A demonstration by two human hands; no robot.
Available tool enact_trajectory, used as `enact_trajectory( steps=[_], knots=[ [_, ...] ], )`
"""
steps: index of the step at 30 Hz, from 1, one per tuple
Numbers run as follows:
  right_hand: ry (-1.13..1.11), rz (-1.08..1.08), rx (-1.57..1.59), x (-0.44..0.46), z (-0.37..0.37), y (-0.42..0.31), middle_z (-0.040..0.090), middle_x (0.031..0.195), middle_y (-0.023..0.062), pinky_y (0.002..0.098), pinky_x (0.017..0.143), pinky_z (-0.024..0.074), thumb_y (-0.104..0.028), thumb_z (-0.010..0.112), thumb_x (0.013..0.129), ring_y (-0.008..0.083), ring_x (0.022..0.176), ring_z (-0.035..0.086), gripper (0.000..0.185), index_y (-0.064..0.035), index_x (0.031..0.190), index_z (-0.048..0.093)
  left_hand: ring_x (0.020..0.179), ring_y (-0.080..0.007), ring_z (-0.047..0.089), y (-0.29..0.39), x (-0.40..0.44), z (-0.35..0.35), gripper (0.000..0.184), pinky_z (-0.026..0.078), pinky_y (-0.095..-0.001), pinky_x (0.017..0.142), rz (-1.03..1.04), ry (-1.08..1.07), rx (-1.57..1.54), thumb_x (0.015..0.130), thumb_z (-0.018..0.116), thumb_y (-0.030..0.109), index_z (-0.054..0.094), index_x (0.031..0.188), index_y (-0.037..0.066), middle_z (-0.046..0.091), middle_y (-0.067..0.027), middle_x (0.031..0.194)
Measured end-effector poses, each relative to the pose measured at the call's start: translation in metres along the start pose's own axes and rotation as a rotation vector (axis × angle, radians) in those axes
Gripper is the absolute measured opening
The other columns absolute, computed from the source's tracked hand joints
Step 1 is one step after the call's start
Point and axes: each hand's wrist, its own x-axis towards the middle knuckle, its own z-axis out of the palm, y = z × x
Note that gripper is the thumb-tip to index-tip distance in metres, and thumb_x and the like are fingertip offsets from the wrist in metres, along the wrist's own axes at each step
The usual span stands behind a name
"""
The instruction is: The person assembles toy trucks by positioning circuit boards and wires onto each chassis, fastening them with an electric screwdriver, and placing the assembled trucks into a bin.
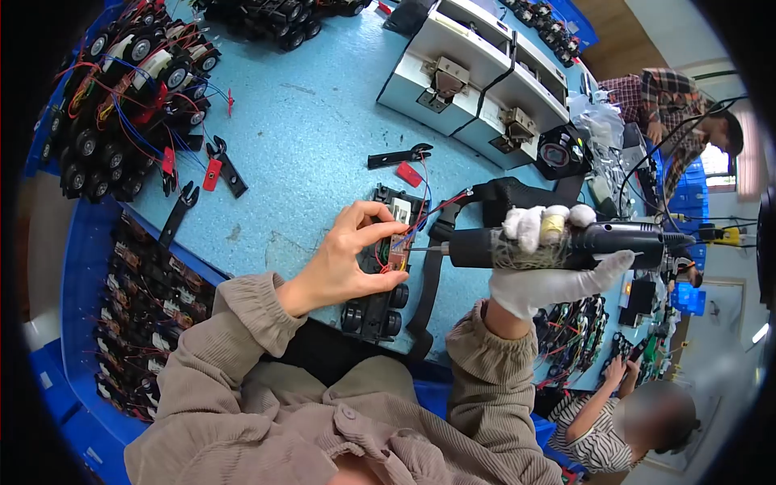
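Observation:
On the blue table in front of me lies a black toy car chassis [370, 314] with wheels and red and blue wires. My left hand [343, 250] is bare; its thumb and index finger pinch the small circuit board [398, 254] on the chassis from both sides. A black electric screwdriver [602, 241] lies sideways in the grip of my right hand [529, 287], which wears a white glove. The thin bit of the screwdriver reaches the board between my left fingers; whether it touches a screw is too small to tell.
Stacked toy chassis [137, 89] stand at the left, above a blue bin [81, 242] full of more. Black clips [396, 157] and red pieces lie about. A white metal box with latches [440, 101] stands ahead. Co-workers are at the right; a black strap [424, 311] lies beside the chassis.

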Motion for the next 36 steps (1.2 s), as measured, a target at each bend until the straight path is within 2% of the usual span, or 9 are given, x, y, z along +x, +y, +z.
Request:
enact_trajectory(
  steps=[2,5,8,15,27,30,33,35,36],
  knots=[
    [0.017,0.026,-0.022,0.001,0.003,0.007,0.054,0.058,0.0086,0.037,0.047,0.0442,-0.069,0.044,0.078,0.0216,0.043,0.05,0.063,-0.0079,0.09,0.056,0.097,-0.0196,0.048,0.001,0.0,-0.003,0.054,0.04,-0.0313,0.087,-0.018,-0.036,0.02,0.062,0.078,0.015,0.059,0.112,0.002,0.045,-0.0087,0.11],
    [0.023,0.039,-0.082,0.003,0.002,0.017,0.054,0.058,0.0081,0.0372,0.049,0.0445,-0.069,0.044,0.079,0.0214,0.042,0.05,0.061,-0.0088,0.087,0.053,0.093,-0.0194,0.047,0.001,0.001,-0.004,0.053,0.04,-0.0308,0.083,-0.012,-0.033,0.011,0.061,0.079,0.015,0.06,0.109,0.003,0.045,-0.0078,0.107],
    [-0.001,0.055,-0.196,0.003,0.004,0.022,0.056,0.06,0.0058,0.0334,0.047,0.0383,-0.071,0.044,0.076,0.0189,0.044,0.048,0.063,-0.0116,0.088,0.06,0.092,-0.0199,0.046,0.001,0.002,-0.005,0.052,0.04,-0.0311,0.081,-0.014,-0.037,0.003,0.06,0.079,0.016,0.061,0.107,0.004,0.045,-0.0075,0.106],
    [-0.085,0.023,-0.273,0.002,0.015,0.028,0.055,0.059,0.0079,0.0359,0.048,0.0411,-0.07,0.041,0.078,0.0205,0.043,0.048,0.064,-0.0079,0.089,0.057,0.093,-0.0216,0.046,0.0,0.001,-0.006,0.05,0.04,-0.0326,0.082,0.007,-0.015,-0.008,0.06,0.079,0.016,0.062,0.105,0.005,0.045,-0.0081,0.105],
    [-0.267,-0.043,-0.324,-0.007,0.036,0.045,0.047,0.053,0.0068,0.0328,0.039,0.0386,-0.073,0.041,0.075,0.0188,0.036,0.044,0.071,-0.0034,0.084,0.047,0.097,-0.0239,0.045,-0.004,0.0,-0.008,0.05,0.039,-0.034,0.084,0.048,0.003,0.006,0.061,0.078,0.017,0.06,0.106,0.004,0.047,-0.0094,0.104],
    [-0.418,0.092,-0.172,-0.006,0.027,0.039,0.057,0.07,0.0143,0.0359,0.052,0.0458,-0.049,0.074,0.067,0.0254,0.055,0.056,0.061,0.002,0.092,0.052,0.094,-0.0276,0.044,-0.005,0.0,-0.005,0.046,0.039,-0.0364,0.084,0.033,0.013,-0.038,0.06,0.077,0.019,0.061,0.102,0.007,0.046,-0.0084,0.105],
    [-0.437,-0.053,-0.445,-0.012,0.035,0.043,0.048,0.058,0.0081,0.0346,0.041,0.0416,-0.072,0.052,0.071,0.0204,0.039,0.046,0.072,-0.0023,0.085,0.043,0.092,-0.0273,0.045,-0.004,0.001,-0.006,0.048,0.039,-0.0362,0.083,0.04,0.019,-0.024,0.059,0.078,0.019,0.061,0.102,0.008,0.048,-0.0083,0.104],
    [-0.502,-0.092,-0.425,-0.013,0.032,0.044,0.048,0.061,0.0091,0.035,0.044,0.0427,-0.071,0.057,0.069,0.0217,0.043,0.048,0.073,-0.0022,0.087,0.042,0.091,-0.025,0.046,-0.003,0.001,-0.009,0.048,0.039,-0.0347,0.081,0.047,0.01,-0.001,0.06,0.079,0.019,0.061,0.102,0.006,0.049,-0.0084,0.102],
    [-0.41,-0.089,-0.481,-0.018,0.035,0.041,0.049,0.061,0.0091,0.0347,0.043,0.0422,-0.07,0.057,0.069,0.0214,0.041,0.047,0.071,-0.0023,0.086,0.043,0.09,-0.0238,0.047,-0.002,0.002,-0.01,0.048,0.04,-0.0339,0.08,0.057,0.002,0.016,0.06,0.08,0.019,0.062,0.102,0.005,0.05,-0.0085,0.101]
  ],
)
